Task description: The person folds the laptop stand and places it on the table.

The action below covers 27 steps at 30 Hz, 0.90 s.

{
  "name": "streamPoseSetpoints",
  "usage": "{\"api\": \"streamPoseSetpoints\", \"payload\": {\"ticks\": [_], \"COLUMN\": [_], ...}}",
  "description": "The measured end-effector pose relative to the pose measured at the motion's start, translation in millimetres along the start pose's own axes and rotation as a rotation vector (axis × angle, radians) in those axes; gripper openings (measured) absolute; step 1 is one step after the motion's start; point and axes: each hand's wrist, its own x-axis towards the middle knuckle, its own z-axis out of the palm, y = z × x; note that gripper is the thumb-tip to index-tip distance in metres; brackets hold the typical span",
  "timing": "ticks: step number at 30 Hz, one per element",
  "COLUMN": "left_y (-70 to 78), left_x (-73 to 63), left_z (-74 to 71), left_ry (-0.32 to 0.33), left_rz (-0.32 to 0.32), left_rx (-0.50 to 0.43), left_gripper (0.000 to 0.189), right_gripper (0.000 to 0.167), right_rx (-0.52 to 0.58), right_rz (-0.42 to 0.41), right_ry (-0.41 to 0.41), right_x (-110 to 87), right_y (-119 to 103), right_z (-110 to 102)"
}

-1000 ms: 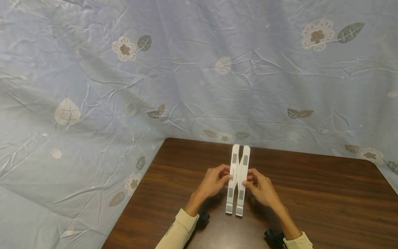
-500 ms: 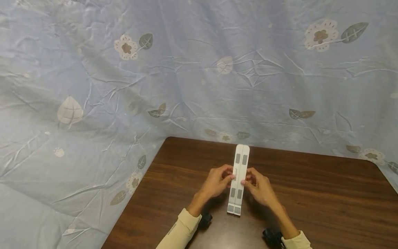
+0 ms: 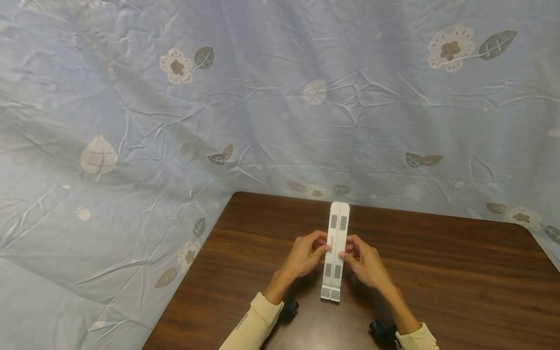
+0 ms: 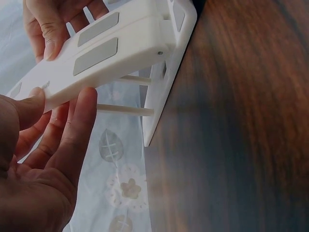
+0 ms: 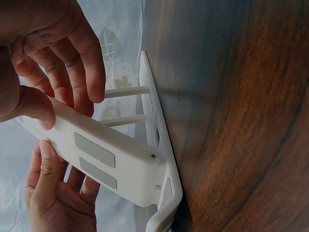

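Stand halves [image 3: 336, 250] newly together

The white stand [image 3: 335, 255] was parted lengthwise earlier; now it's drawn together

We see a narrow white stand [image 3: 336, 243]
Its grey-padded bars [image 4: 67, 89] meet side by side, slanting above the table [image 3: 437, 272].

Dark wood-grain tabletop [image 3: 455, 262] before me, far corners rounded; behind and at left, creased pale-blue fabric [image 3: 280, 53] printed with flowers [image 3: 177, 67] and leaves [image 3: 498, 45]; glare [image 3: 317, 330] on the nearer wood.
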Motion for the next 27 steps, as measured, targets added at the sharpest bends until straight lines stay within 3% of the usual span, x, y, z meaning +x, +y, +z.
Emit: {"api": "streamPoseSetpoints", "payload": {"ticks": [8,15,27], "left_y": [-1.9,-2.4,-1.5], "left_x": [2.4,1.7,1.3], "left_z": [-2.1,-7.9,-19.8], "left_ry": [-0.039,-0.034,-0.068], "left_rz": [-0.026,0.03,0.063], "left_rx": [-0.012,0.13,0.121], "left_gripper": [0.028,0.034,0.048], "right_gripper": [0.031,0.031,0.035], "right_rx": [-0.063,-0.111,-0.1], "right_rz": [0.019,0.003,-0.048], "right_ry": [0.002,0.018,-0.021], "right_x": [-1.1,-4.5,-16.4], "right_y": [-2.2,-3.8,-8.6], "right_z": [-1.3,-5.0,-13.9]}}
